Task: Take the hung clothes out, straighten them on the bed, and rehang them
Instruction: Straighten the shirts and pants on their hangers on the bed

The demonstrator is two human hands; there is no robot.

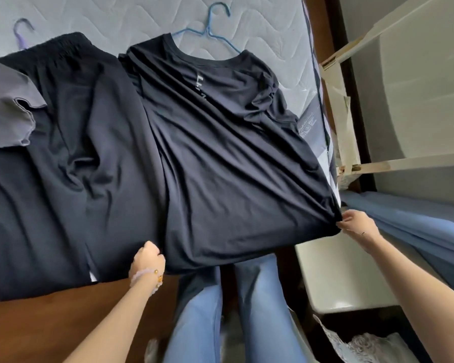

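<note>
Hem corners of the dark navy short-sleeved T-shirt (220, 153) are pinched, one in each hand: left hand (148, 259) fisted on the near-left corner, right hand (357, 222) on the right. Its long axis runs away across the quilted white mattress (142, 17) toward the blue wire hanger (210, 30) at its collar.

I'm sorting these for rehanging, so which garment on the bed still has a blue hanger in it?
The black T-shirt on the right, gripped at its hem by both hands, has the blue hanger through its neck. The black pants beside it have a purple one.
</note>
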